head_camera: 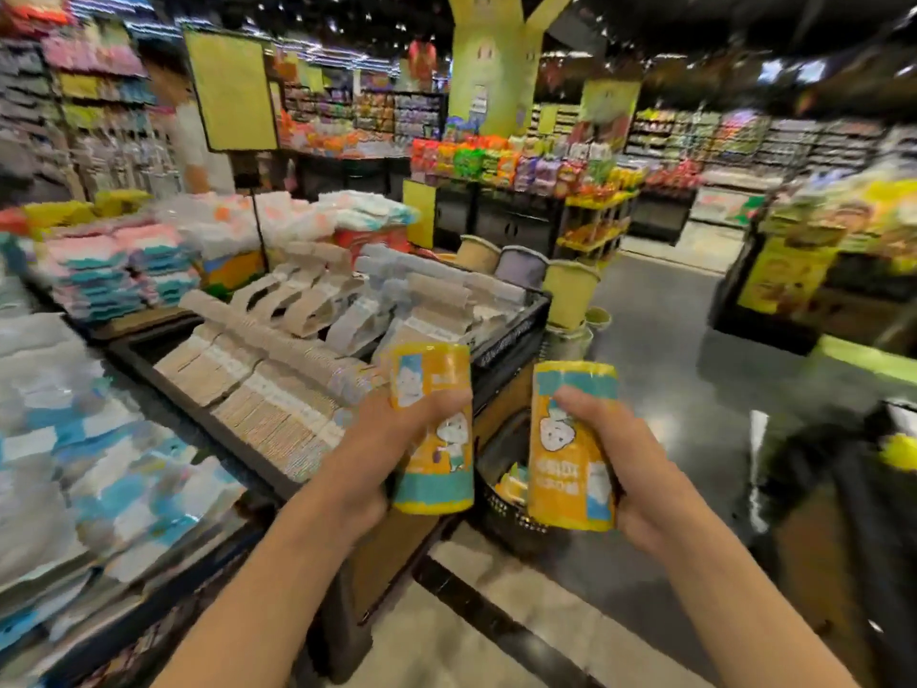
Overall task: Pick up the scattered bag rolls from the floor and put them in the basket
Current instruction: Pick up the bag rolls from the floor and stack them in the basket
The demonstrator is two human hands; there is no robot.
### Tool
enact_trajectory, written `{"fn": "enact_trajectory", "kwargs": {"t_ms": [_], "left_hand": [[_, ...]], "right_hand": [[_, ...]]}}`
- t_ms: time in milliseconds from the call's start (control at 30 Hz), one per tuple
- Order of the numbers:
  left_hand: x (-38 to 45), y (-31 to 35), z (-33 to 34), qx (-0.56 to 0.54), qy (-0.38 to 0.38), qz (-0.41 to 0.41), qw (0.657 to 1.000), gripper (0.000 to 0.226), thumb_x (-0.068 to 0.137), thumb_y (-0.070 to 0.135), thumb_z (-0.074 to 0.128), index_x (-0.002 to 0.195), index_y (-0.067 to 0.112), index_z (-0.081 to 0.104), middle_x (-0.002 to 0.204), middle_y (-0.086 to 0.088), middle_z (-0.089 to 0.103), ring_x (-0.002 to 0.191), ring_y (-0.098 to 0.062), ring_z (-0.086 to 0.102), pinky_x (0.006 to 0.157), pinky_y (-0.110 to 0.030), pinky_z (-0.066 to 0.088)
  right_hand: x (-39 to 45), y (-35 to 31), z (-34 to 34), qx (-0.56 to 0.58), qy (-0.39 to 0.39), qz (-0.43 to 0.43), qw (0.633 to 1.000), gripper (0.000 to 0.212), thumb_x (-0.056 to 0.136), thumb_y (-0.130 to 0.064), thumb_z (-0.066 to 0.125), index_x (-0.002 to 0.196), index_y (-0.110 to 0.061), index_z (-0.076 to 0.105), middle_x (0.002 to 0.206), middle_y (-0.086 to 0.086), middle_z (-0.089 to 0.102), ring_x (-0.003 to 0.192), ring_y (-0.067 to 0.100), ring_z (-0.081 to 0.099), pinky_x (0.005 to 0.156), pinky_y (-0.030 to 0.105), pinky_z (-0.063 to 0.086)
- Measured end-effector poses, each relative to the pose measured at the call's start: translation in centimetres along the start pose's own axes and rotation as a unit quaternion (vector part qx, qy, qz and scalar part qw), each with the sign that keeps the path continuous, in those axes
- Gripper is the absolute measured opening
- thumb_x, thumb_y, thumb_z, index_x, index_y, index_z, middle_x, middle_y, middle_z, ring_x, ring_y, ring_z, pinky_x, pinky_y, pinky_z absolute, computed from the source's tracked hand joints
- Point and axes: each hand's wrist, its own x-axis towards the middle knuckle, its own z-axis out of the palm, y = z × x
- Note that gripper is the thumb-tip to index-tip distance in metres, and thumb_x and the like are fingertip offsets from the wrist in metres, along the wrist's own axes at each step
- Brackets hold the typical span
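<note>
Now each hand grips a yellow bag roll, left hand point(397, 434) and right hand point(620, 454); next, seemingly, lower both into the black basket point(501, 518) below

Both bag rolls, the left one point(432, 429) and the right one point(570, 446), are wrapped in glossy printed plastic film, slightly wrinkled. The basket point(501, 513) at 6 o'clock is made of black perforated plastic with a matt look. The floor point(660, 350) at 3 o'clock is seen as smooth, dark and polished, with faint reflections.
</note>
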Motion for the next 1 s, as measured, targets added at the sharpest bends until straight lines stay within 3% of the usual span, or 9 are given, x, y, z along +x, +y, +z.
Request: {"fn": "enact_trajectory", "kwargs": {"t_ms": [167, 333, 433, 600, 767, 1000], "left_hand": [[9.9, -0.9, 4.7, 0.002, -0.075, -0.003, 0.997, 0.035, 0.069, 0.027, 0.084, 0.099, 0.019, 0.068, 0.087, -0.005, 0.076, 0.075, -0.022, 0.075, 0.063, -0.038, 0.061], [19.0, -2.5, 9.3, -0.017, -0.140, -0.038, 0.989, 0.032, 0.068, 0.031, 0.074, 0.098, 0.019, 0.069, 0.086, -0.005, 0.077, 0.074, -0.022, 0.074, 0.073, -0.043, 0.062], [23.6, -3.6, 12.2, -0.002, -0.181, -0.058, 0.982, 0.032, 0.068, 0.032, 0.074, 0.097, 0.018, 0.070, 0.087, -0.006, 0.077, 0.073, -0.021, 0.075, 0.071, -0.042, 0.063], [29.9, -5.5, 18.0, 0.012, -0.233, -0.085, 0.969, 0.048, 0.070, 0.031, 0.076, 0.112, 0.009, 0.068, 0.099, -0.015, 0.076, 0.083, -0.030, 0.074, 0.072, -0.043, 0.062], [35.8, -8.5, 24.8, 0.012, -0.251, -0.101, 0.963, 0.034, 0.070, 0.029, 0.082, 0.098, 0.016, 0.069, 0.084, -0.006, 0.075, 0.071, -0.021, 0.073, 0.062, -0.035, 0.060], [43.9, -12.1, 34.6, 0.047, -0.197, -0.112, 0.973, 0.041, 0.068, 0.031, 0.078, 0.104, 0.013, 0.068, 0.087, -0.006, 0.075, 0.075, -0.021, 0.073, 0.063, -0.034, 0.060]], "right_hand": [[5.1, -1.2, -6.1, 0.031, 0.091, -0.007, 0.995, 0.064, 0.072, -0.042, 0.078, 0.125, -0.010, 0.064, 0.111, 0.020, 0.075, 0.095, 0.037, 0.072, 0.084, 0.055, 0.060], [9.0, -2.5, -10.8, 0.039, 0.166, -0.026, 0.985, 0.049, 0.074, -0.041, 0.073, 0.113, -0.013, 0.066, 0.085, 0.006, 0.076, 0.075, 0.023, 0.074, 0.066, 0.040, 0.060], [11.0, -3.2, -14.1, 0.036, 0.215, -0.037, 0.975, 0.047, 0.076, -0.041, 0.079, 0.112, -0.014, 0.066, 0.087, 0.007, 0.076, 0.077, 0.023, 0.075, 0.066, 0.040, 0.061], [14.0, -4.3, -19.8, 0.025, 0.281, -0.044, 0.958, 0.052, 0.073, -0.044, 0.074, 0.115, -0.014, 0.066, 0.092, 0.009, 0.075, 0.081, 0.025, 0.074, 0.071, 0.043, 0.061], [18.4, -4.5, -27.6, 0.039, 0.300, -0.044, 0.952, 0.058, 0.075, -0.042, 0.074, 0.123, -0.011, 0.063, 0.091, 0.007, 0.074, 0.080, 0.023, 0.074, 0.070, 0.041, 0.060], [26.1, -5.4, -39.4, 0.039, 0.277, -0.020, 0.960, 0.057, 0.071, -0.041, 0.081, 0.117, -0.013, 0.063, 0.094, 0.008, 0.075, 0.081, 0.024, 0.075, 0.070, 0.042, 0.062]]}}
